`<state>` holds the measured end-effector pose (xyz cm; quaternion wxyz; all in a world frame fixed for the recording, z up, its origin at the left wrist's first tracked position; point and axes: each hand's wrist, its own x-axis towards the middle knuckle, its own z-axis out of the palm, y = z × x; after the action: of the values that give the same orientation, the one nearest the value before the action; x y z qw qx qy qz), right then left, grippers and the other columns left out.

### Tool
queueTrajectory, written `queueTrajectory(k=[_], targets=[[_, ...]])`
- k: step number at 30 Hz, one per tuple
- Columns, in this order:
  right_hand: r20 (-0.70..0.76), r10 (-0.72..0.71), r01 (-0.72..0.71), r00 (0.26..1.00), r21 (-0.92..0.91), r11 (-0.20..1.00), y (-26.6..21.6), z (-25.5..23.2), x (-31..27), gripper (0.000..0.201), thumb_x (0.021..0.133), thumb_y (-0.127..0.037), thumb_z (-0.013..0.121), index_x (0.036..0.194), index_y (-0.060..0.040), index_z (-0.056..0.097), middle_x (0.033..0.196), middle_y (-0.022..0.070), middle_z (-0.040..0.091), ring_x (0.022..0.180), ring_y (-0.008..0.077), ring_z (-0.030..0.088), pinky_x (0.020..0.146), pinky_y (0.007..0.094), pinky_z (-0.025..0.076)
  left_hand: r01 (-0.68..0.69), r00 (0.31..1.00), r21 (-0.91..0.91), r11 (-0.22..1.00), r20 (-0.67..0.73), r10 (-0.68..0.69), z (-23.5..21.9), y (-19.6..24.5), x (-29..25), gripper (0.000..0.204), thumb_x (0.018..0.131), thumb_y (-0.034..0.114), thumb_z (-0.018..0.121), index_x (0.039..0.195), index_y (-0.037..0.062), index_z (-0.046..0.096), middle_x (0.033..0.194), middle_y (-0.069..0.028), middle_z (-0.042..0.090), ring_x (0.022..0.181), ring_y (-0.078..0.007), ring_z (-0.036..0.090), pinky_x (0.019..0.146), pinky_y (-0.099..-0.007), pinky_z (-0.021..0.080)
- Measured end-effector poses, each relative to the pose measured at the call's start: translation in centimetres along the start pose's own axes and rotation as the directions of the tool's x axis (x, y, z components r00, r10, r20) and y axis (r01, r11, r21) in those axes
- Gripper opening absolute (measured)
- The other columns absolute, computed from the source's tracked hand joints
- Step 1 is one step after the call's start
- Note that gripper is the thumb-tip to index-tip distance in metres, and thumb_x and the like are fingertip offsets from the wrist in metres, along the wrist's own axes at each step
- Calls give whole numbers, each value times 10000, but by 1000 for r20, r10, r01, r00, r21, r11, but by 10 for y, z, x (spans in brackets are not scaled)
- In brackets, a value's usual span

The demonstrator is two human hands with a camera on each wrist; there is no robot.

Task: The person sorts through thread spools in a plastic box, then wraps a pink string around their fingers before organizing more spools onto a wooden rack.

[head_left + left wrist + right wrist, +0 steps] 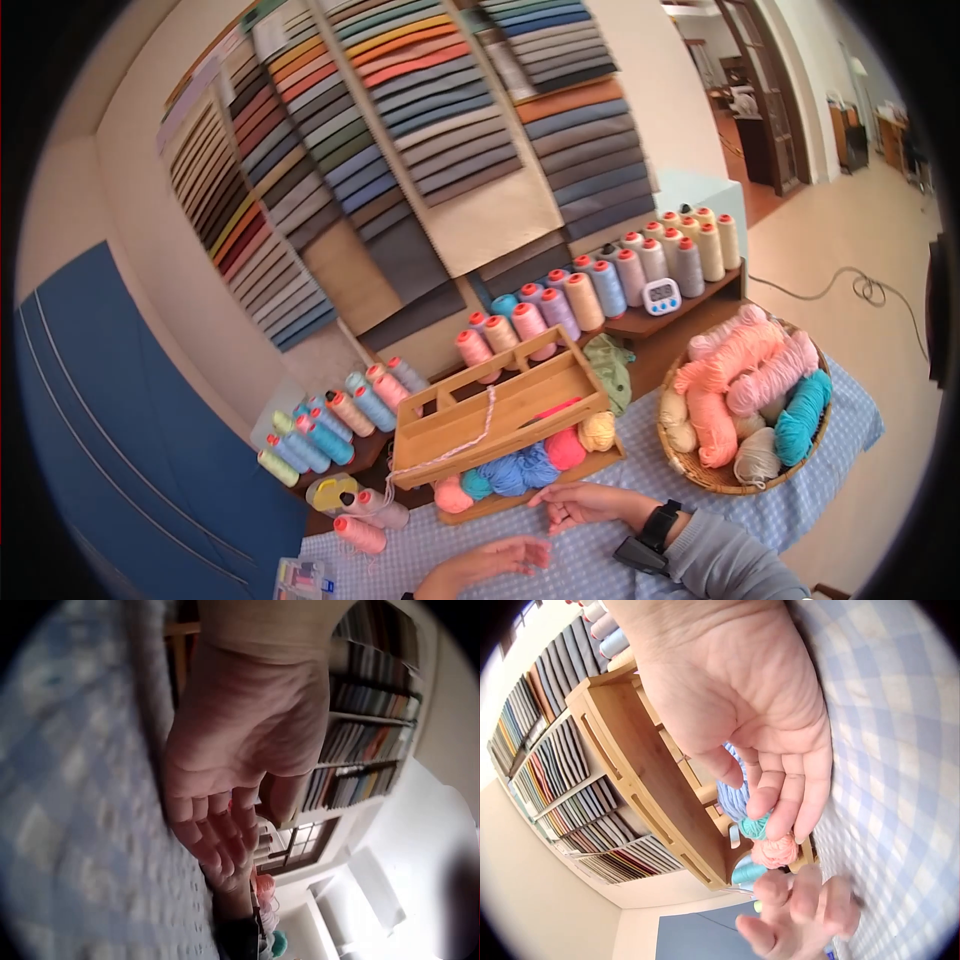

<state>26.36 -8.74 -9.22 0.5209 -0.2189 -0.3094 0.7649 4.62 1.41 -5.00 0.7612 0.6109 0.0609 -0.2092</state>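
Observation:
Both hands are low over a blue checked tablecloth, in front of a two-tier wooden rack. My left hand holds nothing, its fingers loosely extended toward the other hand. Nearer the rack, my right hand has relaxed, slightly bent fingers and an empty palm, as the right wrist view shows. On the rack's lower tier sit balls of yarn: blue, teal, peach, coral red and yellow. A pink-and-white twisted cord trails over the upper tray.
A wicker basket of yarn skeins stands at the right. Thread cones line a shelf behind, with a white timer. Pink cones, a yellow-lidded tub and a clear plastic box stand at left.

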Motion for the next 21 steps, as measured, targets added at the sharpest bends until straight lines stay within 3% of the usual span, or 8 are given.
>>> queueTrajectory(k=[1,4,7,11,15,17,19,21], targets=[[-30,-5,5,1000,-9,1000,0,0,-1,318,941,-238,379,1177,-37,448,706,29,541,759,168,582,803,338,477,-72,997,-333,940,-28,67,-11,-12,-2,460,921,272,439,1304,44,327,1184,-84,476,1129,-211,454,945,-343,368],[-44,12,-12,999,-9,1000,-4,5,-3,323,941,-228,384,1176,-15,447,717,33,536,754,162,573,811,344,478,-224,956,-587,778,22,292,-25,-28,0,461,929,273,410,1313,40,306,1181,-87,463,1114,-200,456,936,-363,383],[-92,36,-38,995,-25,999,-8,14,-4,321,944,-213,376,1170,6,441,718,39,527,746,169,568,813,350,481,-230,969,-480,847,-29,247,-23,-28,3,448,935,271,394,1310,39,315,1171,-83,472,1110,-200,462,941,-362,385],[-136,-11,-5,991,-119,993,-3,23,-4,299,943,-173,368,1158,18,448,742,58,525,733,163,554,810,342,484,-291,946,-542,788,-43,320,-20,-28,0,437,939,272,387,1308,46,325,1176,-78,475,1112,-189,464,938,-344,390],[-379,-54,-72,924,-311,948,3,47,0,250,922,-112,378,1121,6,475,761,51,529,739,152,553,779,322,483,-324,923,-583,745,-24,383,-23,-33,5,423,940,282,387,1295,56,351,1177,-61,486,1107,-170,470,921,-332,405],[-550,-151,-254,822,-590,766,4,71,4,216,905,-77,378,1077,-12,490,785,53,543,734,141,549,744,291,475,-327,918,-599,731,-17,397,-23,-38,10,413,939,286,392,1284,59,368,1171,-55,494,1102,-166,475,913,-333,411],[-447,-199,-220,872,-721,657,-8,106,20,192,888,-58,395,1048,-32,498,784,37,549,733,117,546,696,262,462,-315,921,-598,737,-4,390,-25,-39,13,368,937,285,398,1230,64,414,1142,-45,516,1084,-163,491,909,-332,419],[-303,-156,-242,940,-916,321,-28,151,42,173,884,-78,442,1030,-19,513,813,64,577,729,161,582,699,288,475,-331,914,-635,698,-31,405,-25,-39,12,329,929,277,422,1182,68,440,1123,-53,527,1070,-166,504,896,-324,433]])
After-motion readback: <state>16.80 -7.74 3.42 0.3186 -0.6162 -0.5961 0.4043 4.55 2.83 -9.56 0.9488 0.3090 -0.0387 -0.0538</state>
